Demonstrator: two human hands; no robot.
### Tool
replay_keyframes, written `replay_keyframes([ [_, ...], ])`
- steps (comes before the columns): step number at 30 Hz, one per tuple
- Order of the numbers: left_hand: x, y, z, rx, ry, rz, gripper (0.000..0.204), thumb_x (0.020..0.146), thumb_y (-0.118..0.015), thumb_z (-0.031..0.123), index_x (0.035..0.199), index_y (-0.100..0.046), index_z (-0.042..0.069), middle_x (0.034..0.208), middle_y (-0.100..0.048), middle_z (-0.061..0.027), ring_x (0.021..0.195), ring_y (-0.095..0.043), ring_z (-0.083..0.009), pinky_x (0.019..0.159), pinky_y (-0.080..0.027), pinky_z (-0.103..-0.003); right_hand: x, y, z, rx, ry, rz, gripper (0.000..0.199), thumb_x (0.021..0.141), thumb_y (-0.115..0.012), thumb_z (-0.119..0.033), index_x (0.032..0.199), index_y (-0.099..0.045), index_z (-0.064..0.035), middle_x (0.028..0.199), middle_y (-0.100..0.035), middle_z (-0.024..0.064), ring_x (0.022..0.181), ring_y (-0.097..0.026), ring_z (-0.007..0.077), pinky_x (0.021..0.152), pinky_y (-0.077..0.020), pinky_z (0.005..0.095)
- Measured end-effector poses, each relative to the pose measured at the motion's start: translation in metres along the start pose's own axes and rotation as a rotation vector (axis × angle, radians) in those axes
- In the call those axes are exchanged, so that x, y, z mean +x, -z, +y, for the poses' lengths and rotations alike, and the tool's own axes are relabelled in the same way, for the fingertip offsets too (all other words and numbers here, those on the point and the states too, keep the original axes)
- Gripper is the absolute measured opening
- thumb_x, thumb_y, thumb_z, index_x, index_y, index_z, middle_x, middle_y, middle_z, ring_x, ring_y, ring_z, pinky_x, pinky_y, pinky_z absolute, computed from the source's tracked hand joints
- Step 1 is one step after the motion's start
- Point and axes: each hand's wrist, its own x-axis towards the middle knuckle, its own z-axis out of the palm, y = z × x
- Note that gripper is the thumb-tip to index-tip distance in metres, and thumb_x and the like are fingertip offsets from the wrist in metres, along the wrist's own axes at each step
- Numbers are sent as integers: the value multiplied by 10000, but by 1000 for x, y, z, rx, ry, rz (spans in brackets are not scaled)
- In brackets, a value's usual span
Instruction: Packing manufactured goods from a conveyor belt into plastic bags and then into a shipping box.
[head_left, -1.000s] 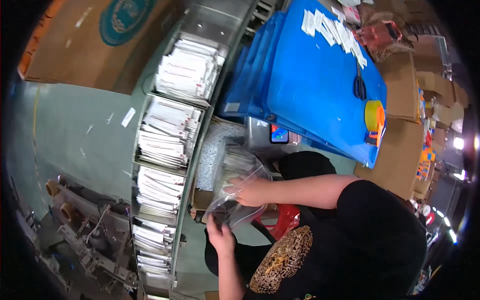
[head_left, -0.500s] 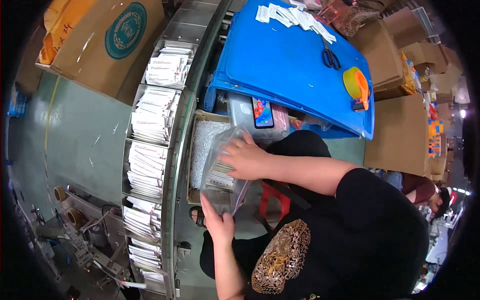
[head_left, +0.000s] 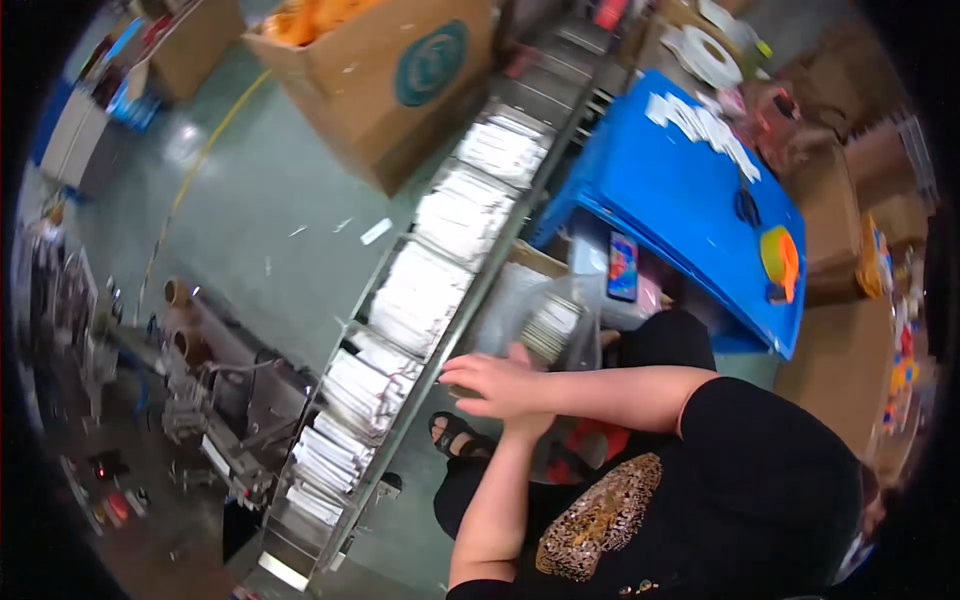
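No wording or number can be read. A round teal emblem [head_left: 431, 63] is printed on the side of the large cardboard box [head_left: 345, 85]; its inner marks are blurred. White packets [head_left: 465, 210] in the compartmented metal conveyor [head_left: 545, 88] bear faint lines of print, too small to read. On the stacked packets [head_left: 552, 322] inside the clear plastic bag [head_left: 584, 347], any print is indistinct. The phone [head_left: 622, 267] shows a lit, coloured screen, its detail illegible.
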Motion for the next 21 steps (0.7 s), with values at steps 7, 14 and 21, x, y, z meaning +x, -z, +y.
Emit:
replay_keyframes([
  [7,-3,12,2,256,-221,-17,803,858,-510,350,1399,-58,-34,1447,-103,-258,1344,-114,-384,1090,-100,-434,64,-58,-50,116,121,-44,524,804,-584,-226,1254,-426,-9,1303,-402,187,1207,-389,326,1006,-327,378],
  [14,-4,-4,-5,278,-240,-38,625,937,-349,289,1406,-64,-11,1453,-77,-242,1359,-72,-349,1102,-89,-415,85,-81,-90,209,94,-87,528,819,-558,-192,1281,-395,4,1288,-422,197,1186,-420,319,995,-337,366],
  [21,-12,-4,7,142,-211,28,676,919,-377,354,1413,-66,14,1445,-73,-265,1349,-96,-382,1095,-125,-425,126,-157,-139,405,-251,-256,836,762,-641,-352,1353,-211,55,1383,-268,249,1273,-319,328,1035,-277,379],
])
